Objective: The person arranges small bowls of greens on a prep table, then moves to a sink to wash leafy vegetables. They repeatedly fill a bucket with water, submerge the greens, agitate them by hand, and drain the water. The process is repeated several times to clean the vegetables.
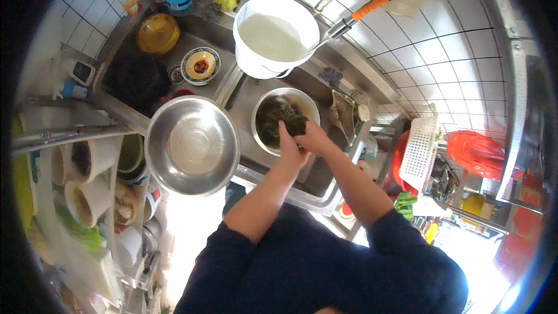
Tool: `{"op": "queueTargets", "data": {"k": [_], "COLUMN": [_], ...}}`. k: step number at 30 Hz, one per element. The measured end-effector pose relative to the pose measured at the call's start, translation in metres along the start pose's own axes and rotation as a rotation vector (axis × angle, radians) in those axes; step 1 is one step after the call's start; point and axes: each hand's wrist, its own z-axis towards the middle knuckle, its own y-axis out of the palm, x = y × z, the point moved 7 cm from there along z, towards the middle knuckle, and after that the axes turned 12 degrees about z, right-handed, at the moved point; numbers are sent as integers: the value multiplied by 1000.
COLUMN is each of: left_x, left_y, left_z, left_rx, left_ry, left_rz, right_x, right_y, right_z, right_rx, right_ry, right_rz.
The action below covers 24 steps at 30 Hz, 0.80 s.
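My left hand (291, 145) and my right hand (314, 136) are together over a round metal basin (307, 97) in the right sink compartment. Between them they hold a dark, greenish-brown clump (296, 123) that looks like seaweed or wet greens. More dark material lies in the basin, partly hidden by the clump and my fingers. To the left, a wide stainless steel bowl (192, 139) with a bare inside sits at the sink's front edge. Beyond the basin stands a white plastic bucket (246, 59) of cloudy liquid.
An orange-sleeved spout (370, 7) reaches down into the bucket. A patterned dish (189, 77) with reddish residue and a yellow bowl (158, 33) are in the left compartment. Shelves with white tubs (98, 159) stand at left. A white perforated basket (418, 152) is at right.
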Motion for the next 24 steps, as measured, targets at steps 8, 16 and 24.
{"op": "queueTargets", "data": {"k": [8, 16, 24], "left_x": [1, 22, 26], "left_y": [-3, 16, 28], "left_z": [18, 32, 18], "left_rx": [226, 106, 181], "left_ry": [202, 165, 193], "left_rz": [231, 161, 390], "right_x": [-1, 10, 23], "right_y": [0, 17, 22], "right_z": [22, 17, 38], "right_rx": [159, 224, 220], "right_ry": [-121, 152, 353], "right_rz": [639, 640, 948]}}
